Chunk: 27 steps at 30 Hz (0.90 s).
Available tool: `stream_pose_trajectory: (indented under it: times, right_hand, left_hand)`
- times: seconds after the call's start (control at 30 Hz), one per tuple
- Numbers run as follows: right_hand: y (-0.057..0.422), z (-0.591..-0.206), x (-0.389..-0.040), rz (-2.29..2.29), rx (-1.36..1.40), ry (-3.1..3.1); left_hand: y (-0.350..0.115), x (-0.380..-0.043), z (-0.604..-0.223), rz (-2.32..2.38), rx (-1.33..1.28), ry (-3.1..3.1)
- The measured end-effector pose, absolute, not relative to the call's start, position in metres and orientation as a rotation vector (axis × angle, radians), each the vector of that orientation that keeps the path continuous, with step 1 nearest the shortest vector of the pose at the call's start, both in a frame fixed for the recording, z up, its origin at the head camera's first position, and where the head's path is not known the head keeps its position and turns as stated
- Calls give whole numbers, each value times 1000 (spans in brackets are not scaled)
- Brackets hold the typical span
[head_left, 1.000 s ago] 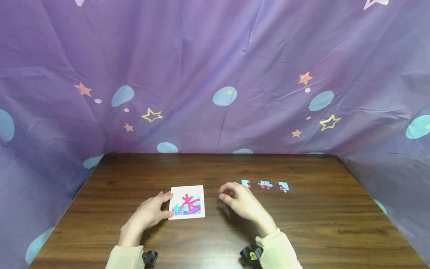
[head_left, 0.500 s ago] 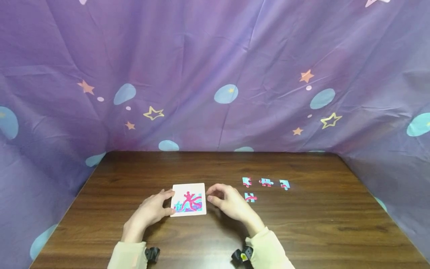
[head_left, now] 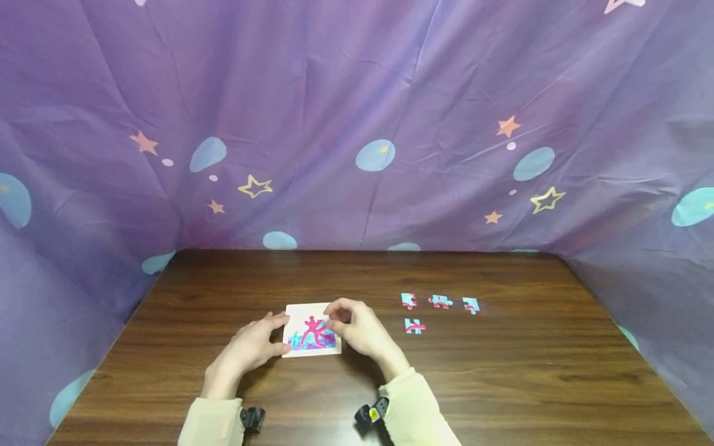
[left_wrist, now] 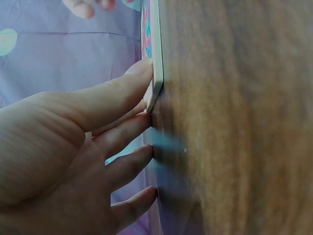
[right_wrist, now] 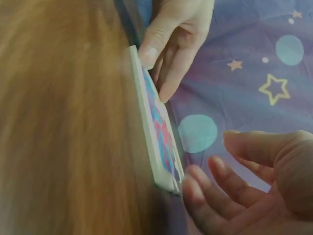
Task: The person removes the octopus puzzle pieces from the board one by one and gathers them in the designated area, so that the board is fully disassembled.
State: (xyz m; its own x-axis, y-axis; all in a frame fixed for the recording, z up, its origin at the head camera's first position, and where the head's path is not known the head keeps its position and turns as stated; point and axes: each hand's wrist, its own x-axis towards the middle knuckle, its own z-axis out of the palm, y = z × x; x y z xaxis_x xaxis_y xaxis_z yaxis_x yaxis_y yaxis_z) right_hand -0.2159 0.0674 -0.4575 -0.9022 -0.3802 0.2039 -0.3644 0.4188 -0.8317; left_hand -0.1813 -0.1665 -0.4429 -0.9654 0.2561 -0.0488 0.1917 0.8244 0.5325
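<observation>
A square white puzzle board [head_left: 300, 311] lies at the middle of the table; pink-and-blue jigsaw pieces [head_left: 312, 341] fill its lower part, and its upper strip shows white. My left hand [head_left: 249, 347] steadies the board's left side, thumb near the lower corner and forefinger near the upper one. In the left wrist view, the thumb [left_wrist: 139, 73] presses on the board's edge while the other fingers reach down to the table. Over the board's right side is my right hand [head_left: 361, 328]. The right wrist view shows its thumb [right_wrist: 249, 144] apart from the fingers, nothing between them.
Right of the board, several loose jigsaw pieces lie on the table: a row with one corner-like piece [head_left: 409, 300], a middle piece [head_left: 441, 301] and a right one [head_left: 471, 304], plus a piece [head_left: 414, 326] below. A purple curtain [head_left: 329, 93] surrounds the wooden table [head_left: 530, 371].
My right hand has moved left from beside the loose pieces to over the board's right side, uncovering the lower loose piece. The left hand stays on the board's left side.
</observation>
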Motion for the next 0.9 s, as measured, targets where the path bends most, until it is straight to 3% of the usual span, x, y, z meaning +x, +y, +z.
stream_pose_trajectory:
  times: [0.43,0.7,0.9]
  right_hand:
    - [40,-476,-227,-1710,-535,2604]
    - [38,-477,-228,-1369,-759,2750]
    - [28,-475,-225,-1229,-779,2862]
  left_hand:
    - [-167,-182,-440,811,402,2892]
    - [-168,-183,-439,808,390,2876]
    - [-168,-183,-441,797,357,2873]
